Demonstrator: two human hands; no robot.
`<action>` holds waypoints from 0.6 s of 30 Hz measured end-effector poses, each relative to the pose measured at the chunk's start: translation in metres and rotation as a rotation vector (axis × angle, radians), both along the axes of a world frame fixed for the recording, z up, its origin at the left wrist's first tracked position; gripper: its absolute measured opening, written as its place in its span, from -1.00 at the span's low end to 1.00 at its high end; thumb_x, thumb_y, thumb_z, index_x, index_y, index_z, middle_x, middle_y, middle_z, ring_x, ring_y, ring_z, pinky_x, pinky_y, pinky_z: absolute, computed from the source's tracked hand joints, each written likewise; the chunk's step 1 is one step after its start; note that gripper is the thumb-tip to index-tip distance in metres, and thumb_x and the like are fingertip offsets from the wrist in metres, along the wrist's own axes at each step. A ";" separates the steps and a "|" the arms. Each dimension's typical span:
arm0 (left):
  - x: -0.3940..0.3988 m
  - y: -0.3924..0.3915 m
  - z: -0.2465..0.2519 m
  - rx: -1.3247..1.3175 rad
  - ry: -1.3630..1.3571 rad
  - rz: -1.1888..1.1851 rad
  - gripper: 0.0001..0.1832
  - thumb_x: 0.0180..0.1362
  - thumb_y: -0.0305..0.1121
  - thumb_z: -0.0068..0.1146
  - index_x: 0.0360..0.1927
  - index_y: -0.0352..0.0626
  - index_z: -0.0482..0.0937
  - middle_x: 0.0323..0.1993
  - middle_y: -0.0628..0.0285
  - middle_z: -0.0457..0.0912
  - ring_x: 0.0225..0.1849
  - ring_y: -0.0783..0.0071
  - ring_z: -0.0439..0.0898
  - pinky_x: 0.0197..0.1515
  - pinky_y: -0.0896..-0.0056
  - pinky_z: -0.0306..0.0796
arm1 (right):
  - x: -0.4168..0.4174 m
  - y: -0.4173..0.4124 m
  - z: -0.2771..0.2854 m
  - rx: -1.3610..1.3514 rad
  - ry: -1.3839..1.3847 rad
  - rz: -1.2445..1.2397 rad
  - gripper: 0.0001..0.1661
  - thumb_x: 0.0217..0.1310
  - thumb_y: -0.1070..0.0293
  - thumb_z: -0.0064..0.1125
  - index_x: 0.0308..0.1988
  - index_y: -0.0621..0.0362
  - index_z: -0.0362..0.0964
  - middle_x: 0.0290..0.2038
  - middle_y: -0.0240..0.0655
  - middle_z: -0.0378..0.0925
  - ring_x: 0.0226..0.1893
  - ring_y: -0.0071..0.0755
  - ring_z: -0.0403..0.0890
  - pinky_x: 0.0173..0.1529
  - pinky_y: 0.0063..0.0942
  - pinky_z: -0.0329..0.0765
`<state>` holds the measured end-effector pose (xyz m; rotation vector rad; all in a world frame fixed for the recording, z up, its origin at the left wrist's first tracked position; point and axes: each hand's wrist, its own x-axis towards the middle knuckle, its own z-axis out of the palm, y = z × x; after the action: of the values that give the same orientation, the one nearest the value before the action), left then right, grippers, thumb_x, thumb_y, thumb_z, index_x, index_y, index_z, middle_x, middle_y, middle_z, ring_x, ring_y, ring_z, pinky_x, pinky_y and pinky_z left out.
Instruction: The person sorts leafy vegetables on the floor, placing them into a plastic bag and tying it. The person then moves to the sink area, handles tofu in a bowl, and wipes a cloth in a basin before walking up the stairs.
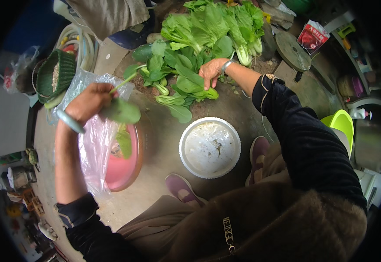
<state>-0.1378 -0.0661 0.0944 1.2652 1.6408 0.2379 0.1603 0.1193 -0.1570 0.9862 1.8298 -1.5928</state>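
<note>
My left hand [92, 100], with a pale bangle at the wrist, grips loose green leaves [123, 111] by their stalks, blurred. Below it stands a pink basin [121, 173] with a clear plastic bag [93, 147] draped over its left side and a leaf [124, 144] inside. My right hand [212, 73] has its fingers on a head of bok choy [193, 83], whose pale base points toward me. More bok choy [161, 86] lies around it on the floor. Behind are large heads of leafy lettuce [210, 26] and a dark green cucumber-like vegetable [143, 52].
Between my shoes stands a round white tray [210, 149] with a scalloped rim and dark specks. A green woven basket [54, 77] and a coiled hose [87, 46] are at left. At right are a round slab [292, 50], a red packet [313, 36] and a lime-green bucket [343, 124].
</note>
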 end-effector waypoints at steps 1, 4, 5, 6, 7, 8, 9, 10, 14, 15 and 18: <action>0.000 -0.010 0.008 -0.081 0.123 -0.025 -0.79 -0.02 -0.51 -0.08 -0.28 -0.29 0.49 -0.56 0.20 0.54 -0.62 0.49 0.50 -0.63 0.51 0.43 | 0.002 0.000 0.002 -0.010 0.028 -0.027 -0.62 -0.12 0.45 0.43 -0.47 0.23 0.28 -0.41 -0.26 0.49 -0.37 -0.34 0.59 -0.29 -0.44 0.67; 0.001 -0.040 0.034 -0.296 0.448 -0.159 -0.63 0.08 -0.33 0.14 -0.10 -0.38 0.44 -0.49 0.03 0.60 -0.61 0.44 0.55 -0.61 0.46 0.47 | 0.012 0.012 0.012 -0.197 0.198 -0.187 -0.58 -0.08 0.53 0.39 -0.57 0.11 0.18 -0.48 -0.34 0.45 -0.37 -0.35 0.60 -0.28 -0.40 0.67; -0.003 -0.044 0.026 -0.268 0.548 -0.171 -0.54 0.09 -0.27 0.20 -0.04 -0.40 0.41 -0.47 -0.01 0.61 -0.60 0.43 0.56 -0.61 0.44 0.47 | 0.022 0.014 0.018 -0.257 0.239 -0.266 -0.57 -0.08 0.54 0.38 -0.59 0.08 0.16 -0.49 -0.35 0.45 -0.37 -0.36 0.60 -0.27 -0.39 0.67; -0.010 -0.047 0.018 -0.169 0.547 -0.170 -0.49 0.08 -0.21 0.20 -0.02 -0.41 0.41 -0.63 0.16 0.51 -0.67 0.46 0.47 -0.64 0.43 0.34 | 0.035 0.019 0.026 -0.240 0.258 -0.349 -0.54 -0.07 0.57 0.36 -0.62 0.04 0.14 -0.51 -0.36 0.45 -0.37 -0.37 0.61 -0.24 -0.34 0.67; -0.010 -0.052 0.019 -0.134 0.528 -0.140 -0.51 0.09 -0.22 0.20 -0.03 -0.41 0.42 -0.64 0.16 0.50 -0.67 0.46 0.47 -0.64 0.43 0.33 | 0.039 0.023 0.038 -0.215 0.297 -0.410 -0.58 -0.07 0.57 0.36 -0.60 0.05 0.17 -0.50 -0.35 0.47 -0.34 -0.37 0.62 -0.19 -0.33 0.67; -0.007 -0.051 0.022 -0.098 0.506 -0.123 -0.52 0.09 -0.23 0.19 -0.04 -0.41 0.42 -0.65 0.16 0.49 -0.66 0.47 0.46 -0.63 0.42 0.32 | 0.049 0.028 0.046 -0.185 0.299 -0.471 -0.59 -0.06 0.57 0.36 -0.58 0.06 0.18 -0.49 -0.34 0.48 -0.33 -0.37 0.62 -0.18 -0.32 0.67; -0.003 -0.048 0.024 -0.059 0.486 -0.111 -0.53 0.10 -0.24 0.18 -0.05 -0.41 0.43 -0.66 0.16 0.48 -0.66 0.48 0.46 -0.62 0.42 0.31 | 0.061 0.035 0.051 -0.150 0.302 -0.537 -0.61 -0.05 0.57 0.35 -0.55 0.06 0.19 -0.47 -0.32 0.49 -0.31 -0.36 0.63 -0.17 -0.31 0.67; -0.002 -0.049 0.023 0.037 0.484 -0.152 -0.57 0.10 -0.26 0.16 -0.08 -0.43 0.43 -0.66 0.08 0.49 -0.64 0.40 0.48 -0.54 0.36 0.35 | 0.072 0.044 0.053 -0.134 0.334 -0.571 -0.63 -0.05 0.56 0.35 -0.52 0.09 0.21 -0.44 -0.30 0.52 -0.29 -0.34 0.63 -0.16 -0.32 0.67; 0.017 -0.050 0.024 0.193 0.412 -0.315 -0.62 0.11 -0.30 0.13 -0.10 -0.40 0.44 -0.60 -0.08 0.52 -0.59 0.22 0.51 -0.41 0.28 0.39 | 0.106 0.059 0.041 -0.031 0.258 -0.657 -0.68 -0.04 0.54 0.36 -0.55 0.16 0.27 -0.47 -0.26 0.53 -0.37 -0.34 0.63 -0.26 -0.43 0.69; 0.028 -0.046 0.024 0.174 0.365 -0.367 -0.65 0.12 -0.31 0.13 -0.12 -0.38 0.45 -0.64 -0.08 0.52 -0.59 0.18 0.54 -0.43 0.25 0.39 | 0.113 0.059 0.036 -0.029 0.211 -0.666 -0.69 -0.05 0.53 0.36 -0.57 0.18 0.30 -0.48 -0.26 0.53 -0.41 -0.35 0.63 -0.28 -0.46 0.69; 0.043 -0.041 0.020 0.171 0.287 -0.472 -0.74 0.11 -0.34 0.16 -0.23 -0.33 0.46 -0.70 -0.11 0.49 -0.59 -0.01 0.54 -0.44 0.17 0.38 | 0.117 0.044 0.018 0.048 0.214 -0.776 -0.70 -0.06 0.51 0.38 -0.56 0.18 0.32 -0.49 -0.28 0.52 -0.45 -0.39 0.61 -0.32 -0.50 0.69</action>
<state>-0.0943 -0.1067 0.1139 1.8436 1.5229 -0.1023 0.2777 0.1637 -0.1388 1.7497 1.7160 -2.1620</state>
